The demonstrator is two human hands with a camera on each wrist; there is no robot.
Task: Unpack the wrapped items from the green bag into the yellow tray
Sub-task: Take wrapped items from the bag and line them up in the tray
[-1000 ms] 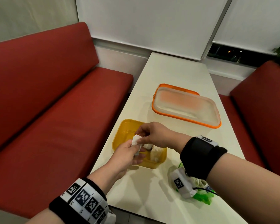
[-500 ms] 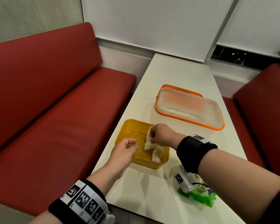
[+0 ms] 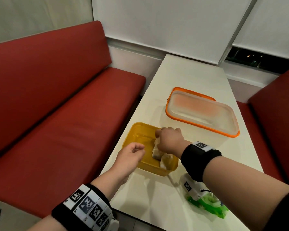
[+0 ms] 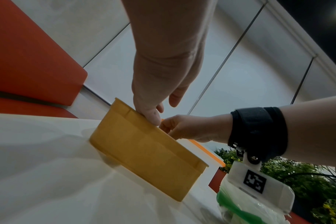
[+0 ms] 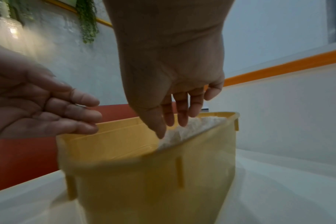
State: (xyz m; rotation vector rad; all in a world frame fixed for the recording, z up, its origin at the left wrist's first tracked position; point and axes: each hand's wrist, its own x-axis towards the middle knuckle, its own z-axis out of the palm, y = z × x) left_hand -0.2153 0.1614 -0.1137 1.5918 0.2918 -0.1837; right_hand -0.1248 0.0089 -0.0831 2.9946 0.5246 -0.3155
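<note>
R hand (image 3: pixel 169 140) reached into the yellow tray (image 3: pixel 132 130), fingers (image 5: pixel 182 112) near-straight and slightly apart, thumb tip on a wrapped item (image 3: pixel 157 151) at the tray's right side. L hand (image 3: pixel 131 153) hovered empty, loosely curled, over the near-left rim. Green bag (image 3: pixel 208 205) lay partly hidden under the R forearm.

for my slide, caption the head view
Right hand on a wrapped item in the yellow tray; left hand hovers empty.
</note>
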